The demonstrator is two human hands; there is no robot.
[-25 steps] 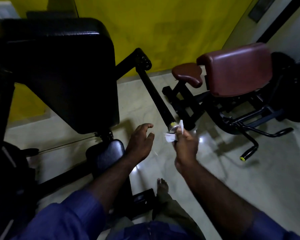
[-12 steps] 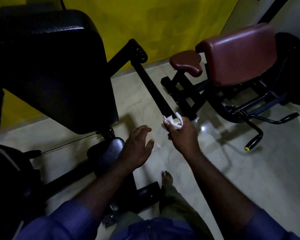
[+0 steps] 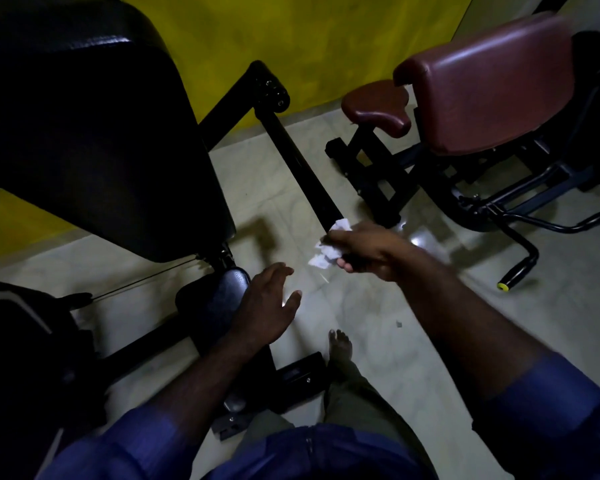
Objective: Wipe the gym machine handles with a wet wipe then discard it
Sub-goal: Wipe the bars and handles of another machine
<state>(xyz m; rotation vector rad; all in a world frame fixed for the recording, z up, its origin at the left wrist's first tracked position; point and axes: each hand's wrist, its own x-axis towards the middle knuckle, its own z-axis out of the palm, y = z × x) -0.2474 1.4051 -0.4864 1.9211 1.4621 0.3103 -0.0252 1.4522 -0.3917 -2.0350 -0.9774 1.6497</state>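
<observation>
**Wipe wrapped on handle end, right hand clenched round it**

Right hand (image 3: 369,252): fingers curled round the near end of the black handle bar (image 3: 302,168), gripping it with the wet wipe (image 3: 328,251) between palm and bar. Judged reason: a full wrap sets the wipe against the whole circumference, so one slide or twist would clean all sides.

Left hand (image 3: 269,306): grasps nothing, fingers spread and relaxed, over the small black seat pad (image 3: 215,299). Cannot tell whether it touches. Judged: kept free for balance, since the grip needs only one hand.

Wipe: white, crumpled and bunched. Ragged corners stick out of the fist on the side toward the seat pad. The rest is hidden under the fingers. Wetness cannot be made out in this dim light.

Bar: matte black and straight, running up to a pivot joint (image 3: 271,88) by the yellow wall (image 3: 291,36). Its upper length is bare. Whether that part is already clean cannot be told.
</observation>
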